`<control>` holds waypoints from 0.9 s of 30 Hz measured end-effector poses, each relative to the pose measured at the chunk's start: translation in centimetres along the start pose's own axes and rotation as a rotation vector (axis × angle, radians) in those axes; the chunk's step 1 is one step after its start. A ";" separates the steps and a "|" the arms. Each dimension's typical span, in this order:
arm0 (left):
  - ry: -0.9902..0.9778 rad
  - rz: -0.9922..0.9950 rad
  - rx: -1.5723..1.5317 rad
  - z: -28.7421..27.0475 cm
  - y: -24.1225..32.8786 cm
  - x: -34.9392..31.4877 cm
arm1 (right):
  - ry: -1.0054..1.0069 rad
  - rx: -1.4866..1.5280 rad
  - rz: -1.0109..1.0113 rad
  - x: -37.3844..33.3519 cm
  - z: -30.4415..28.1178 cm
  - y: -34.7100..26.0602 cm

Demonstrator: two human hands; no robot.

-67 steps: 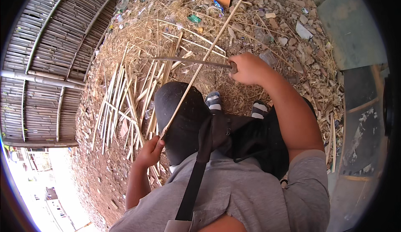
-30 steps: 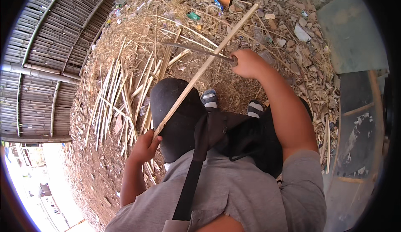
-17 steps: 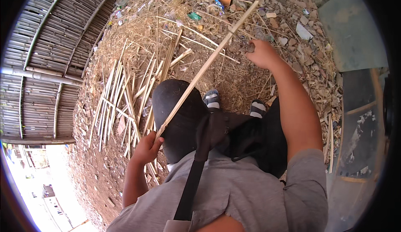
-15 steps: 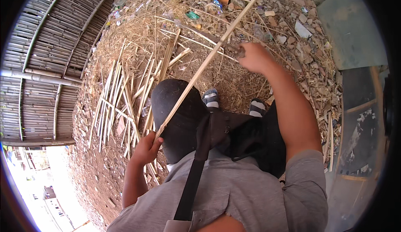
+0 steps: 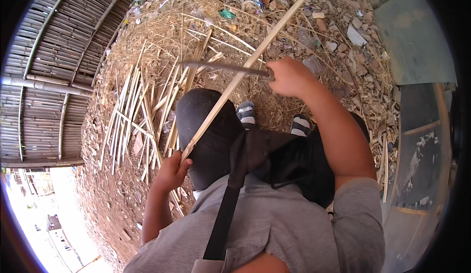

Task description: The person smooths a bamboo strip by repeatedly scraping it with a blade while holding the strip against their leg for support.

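Observation:
A long pale split-bamboo strip [image 5: 267, 42] slants across my left thigh, from my left hip up to the far right. My left hand [image 5: 171, 171] is closed around its near end, with the thumb along the strip. In my right hand [image 5: 290, 78] is the handle of a long, dark-bladed knife [image 5: 221, 67], the fingers wrapped round it. Its blade points left and crosses the strip past my knee. Motion blurs the blade, so I cannot tell whether it touches the strip.
Several cut bamboo strips [image 5: 128, 113] lie in a loose pile left of my leg. Straw, stones and litter cover the ground ahead. A slatted bamboo wall [image 5: 49, 42] stands at the left, and grey panels [image 5: 417, 37] at the right. My sandalled feet [image 5: 247, 113] are below.
My right hand has moved a little nearer to me, and the knife blade has swung to lie more level across the strip. My left hand keeps its hold, almost unmoved.

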State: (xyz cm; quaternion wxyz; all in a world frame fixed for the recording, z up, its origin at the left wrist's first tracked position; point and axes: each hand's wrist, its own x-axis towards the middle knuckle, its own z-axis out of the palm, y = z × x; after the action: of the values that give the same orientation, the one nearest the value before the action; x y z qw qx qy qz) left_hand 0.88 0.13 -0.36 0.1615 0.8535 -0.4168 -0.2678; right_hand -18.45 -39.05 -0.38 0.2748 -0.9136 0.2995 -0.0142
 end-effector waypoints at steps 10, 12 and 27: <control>-0.008 -0.002 0.055 -0.5 0.5 0.0 | 0.081 0.019 0.107 1.3 -0.4 3.7; -0.009 0.003 0.059 -0.3 0.3 0.0 | -0.001 0.028 0.049 0.7 -0.7 1.4; -0.008 -0.014 0.048 -0.3 1.0 -0.1 | 0.086 0.065 0.070 0.1 -0.1 0.5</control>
State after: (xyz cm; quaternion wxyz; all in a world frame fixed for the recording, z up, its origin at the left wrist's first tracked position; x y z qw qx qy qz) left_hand 0.39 -0.38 0.40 0.1373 0.8590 -0.4177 -0.2621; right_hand -18.64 -39.44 -0.58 0.2916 -0.8917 0.3419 -0.0538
